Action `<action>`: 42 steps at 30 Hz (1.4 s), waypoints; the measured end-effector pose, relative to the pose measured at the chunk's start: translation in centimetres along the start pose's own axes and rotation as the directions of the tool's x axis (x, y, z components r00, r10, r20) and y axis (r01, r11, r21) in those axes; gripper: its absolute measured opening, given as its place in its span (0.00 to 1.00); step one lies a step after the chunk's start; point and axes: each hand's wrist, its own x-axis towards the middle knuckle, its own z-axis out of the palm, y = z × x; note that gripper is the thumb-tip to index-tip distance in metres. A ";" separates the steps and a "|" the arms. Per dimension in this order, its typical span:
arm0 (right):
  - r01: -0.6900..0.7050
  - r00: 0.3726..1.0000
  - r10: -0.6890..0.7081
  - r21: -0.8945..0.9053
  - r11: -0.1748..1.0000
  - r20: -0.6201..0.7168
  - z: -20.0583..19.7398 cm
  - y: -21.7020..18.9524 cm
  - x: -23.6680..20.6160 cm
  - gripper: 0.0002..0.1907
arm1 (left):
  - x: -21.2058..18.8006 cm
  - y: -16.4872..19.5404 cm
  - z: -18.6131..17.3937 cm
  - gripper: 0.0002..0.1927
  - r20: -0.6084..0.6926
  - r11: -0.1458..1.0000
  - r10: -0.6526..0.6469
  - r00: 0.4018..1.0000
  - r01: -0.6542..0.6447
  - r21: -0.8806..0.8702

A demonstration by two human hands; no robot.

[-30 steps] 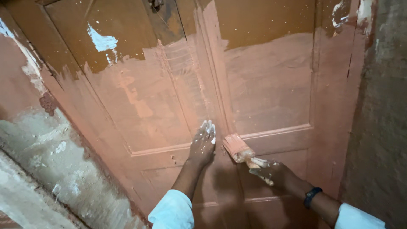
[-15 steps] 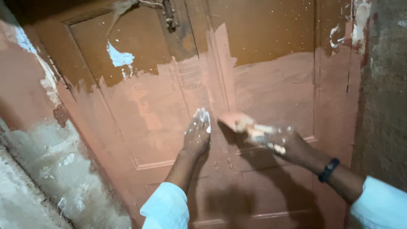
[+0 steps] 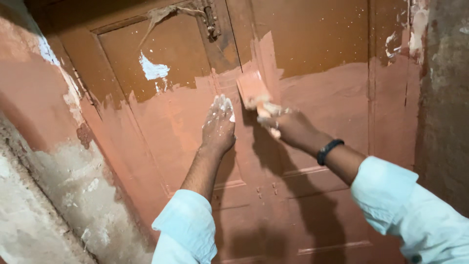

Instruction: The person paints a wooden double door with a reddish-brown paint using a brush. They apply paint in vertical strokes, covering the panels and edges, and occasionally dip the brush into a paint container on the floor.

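Raised since a moment ago, the brush (image 3: 254, 90), clenched in the right hand (image 3: 288, 128), meets the paint line; left hand (image 3: 219, 128) flat, released, on the door (image 3: 322, 29); lower panels coated, top bare.

1. The brush (image 3: 254, 90) handle was hidden inside the right hand (image 3: 288, 128).
2. The left hand (image 3: 219, 126) covered part of the door (image 3: 322, 39) panel.
3. The picture's edges cut off the door's top and bottom.
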 end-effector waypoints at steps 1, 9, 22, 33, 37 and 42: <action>-0.051 0.994 0.048 0.023 0.998 0.097 0.3 -1.0 -1.0 0.15 | -0.1 -0.2 0.2 0.44 -0.022 0.999 0.019 1.000 -0.018 0.039; -0.500 0.630 0.226 0.165 0.850 0.743 -1.7 -8.5 -10.0 0.14 | -3.0 -1.2 3.3 0.49 0.079 0.998 0.046 0.996 -0.049 0.030; -0.193 0.956 0.138 0.199 0.961 0.258 -1.7 -2.4 -4.5 0.06 | -3.7 -0.9 5.4 0.47 0.032 0.994 0.098 0.995 -0.096 -0.042; 0.020 0.981 -0.017 0.017 1.000 -0.194 -5.7 0.8 5.5 0.10 | -3.6 -1.2 4.5 0.46 -0.117 0.988 0.101 0.988 -0.113 -0.102; 0.041 0.995 -0.041 0.000 0.999 -0.089 -1.6 -0.6 3.5 0.12 | -4.2 -1.7 4.1 0.50 -0.030 0.993 0.099 0.995 -0.101 -0.060; -0.394 0.882 0.304 0.211 0.894 0.361 1.8 -4.7 -2.6 0.10 | -4.6 -2.5 3.9 0.51 0.013 0.995 0.090 0.996 -0.089 -0.049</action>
